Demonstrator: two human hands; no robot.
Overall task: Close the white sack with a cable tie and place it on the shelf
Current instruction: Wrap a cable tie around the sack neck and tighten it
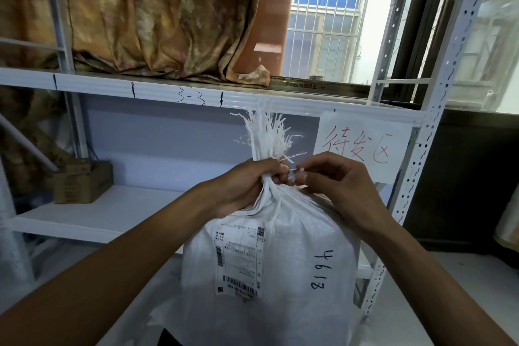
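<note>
While the left grip point(247, 185) clenches the white sack point(295, 275) at its gathered neck, the right grip point(334, 180) pinches the thin cable tie point(293, 170) there. The tie looks unfastened to me, and the sack stands before the shelf point(112, 213), not on it.

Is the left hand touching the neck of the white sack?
Touching. The head view shows the left hand gripping the white sack around its gathered neck, fingers curled against the fabric.
</note>
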